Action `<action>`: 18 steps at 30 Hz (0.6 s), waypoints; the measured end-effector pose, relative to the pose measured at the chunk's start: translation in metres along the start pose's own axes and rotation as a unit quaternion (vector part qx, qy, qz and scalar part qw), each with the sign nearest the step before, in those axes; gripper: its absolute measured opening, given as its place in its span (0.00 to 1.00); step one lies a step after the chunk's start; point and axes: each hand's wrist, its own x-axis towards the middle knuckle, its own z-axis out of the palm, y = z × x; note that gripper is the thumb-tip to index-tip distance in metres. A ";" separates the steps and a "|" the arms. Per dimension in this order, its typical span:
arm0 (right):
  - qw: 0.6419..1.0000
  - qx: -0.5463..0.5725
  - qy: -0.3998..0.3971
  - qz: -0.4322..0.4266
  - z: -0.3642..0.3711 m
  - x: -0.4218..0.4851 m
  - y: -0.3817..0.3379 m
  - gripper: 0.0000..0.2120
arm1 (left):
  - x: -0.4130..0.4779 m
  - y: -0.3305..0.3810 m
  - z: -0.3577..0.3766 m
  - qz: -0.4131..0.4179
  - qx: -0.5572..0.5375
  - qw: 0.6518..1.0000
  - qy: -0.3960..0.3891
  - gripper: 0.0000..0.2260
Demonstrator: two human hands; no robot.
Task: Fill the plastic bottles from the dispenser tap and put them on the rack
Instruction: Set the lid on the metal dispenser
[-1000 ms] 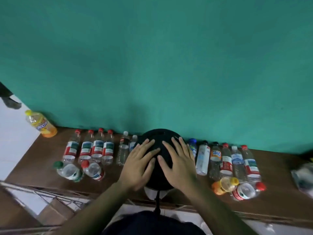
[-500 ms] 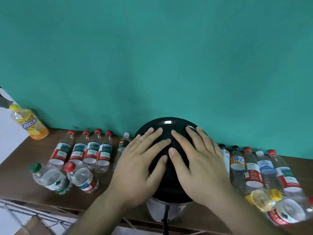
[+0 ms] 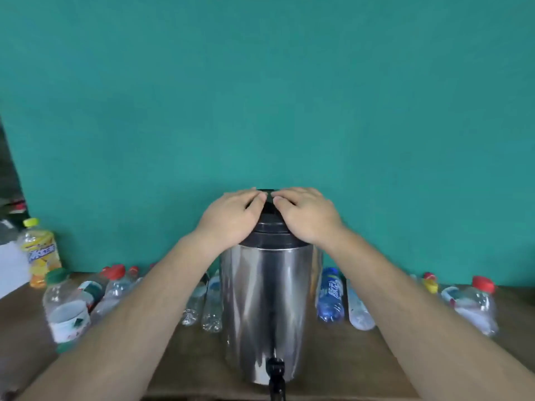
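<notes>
A steel dispenser point(image 3: 266, 308) with a black lid point(image 3: 270, 224) stands on the brown table point(image 3: 347, 366), its black tap point(image 3: 275, 371) low at the front. My left hand point(image 3: 231, 218) and my right hand point(image 3: 307, 215) both rest flat on the lid, fingertips nearly meeting at the top. Plastic bottles lie on the table on both sides: a green-capped one point(image 3: 68, 311) and a red-capped one point(image 3: 114, 287) at left, a blue-labelled one point(image 3: 331, 299) and a red-capped one point(image 3: 477, 305) at right.
A yellow juice bottle point(image 3: 40, 253) stands at the far left by the teal wall point(image 3: 266, 96). Clear bottles point(image 3: 211, 308) lie close against the dispenser's left side. The table's front edge runs just below the tap.
The view has dropped from above the lid to the dispenser's front, so its steel body and tap now show. Both hands stay on the lid.
</notes>
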 end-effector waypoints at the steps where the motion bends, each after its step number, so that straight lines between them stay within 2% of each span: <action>1: 1.000 -0.004 0.019 -0.006 0.002 -0.009 -0.003 0.20 | -0.006 0.003 -0.001 -0.001 0.009 1.000 0.001 0.22; 6: 0.998 0.024 0.052 -0.023 -0.001 -0.059 -0.012 0.22 | -0.048 0.024 0.001 0.008 0.051 0.998 0.018 0.23; 9: 0.996 0.054 0.061 -0.034 -0.003 -0.098 -0.012 0.22 | -0.084 0.045 0.011 0.055 0.053 0.996 0.040 0.23; 13: 0.987 0.098 0.128 -0.014 0.004 -0.155 -0.004 0.21 | -0.131 0.066 0.027 0.108 0.021 0.991 0.079 0.21; 15: 0.985 0.104 0.137 -0.005 0.013 -0.184 0.004 0.20 | -0.152 0.074 0.041 0.128 0.013 0.989 0.069 0.19; 18: 0.990 0.085 0.107 0.019 0.032 -0.219 0.027 0.20 | -0.174 0.081 0.071 0.132 0.032 0.990 0.034 0.17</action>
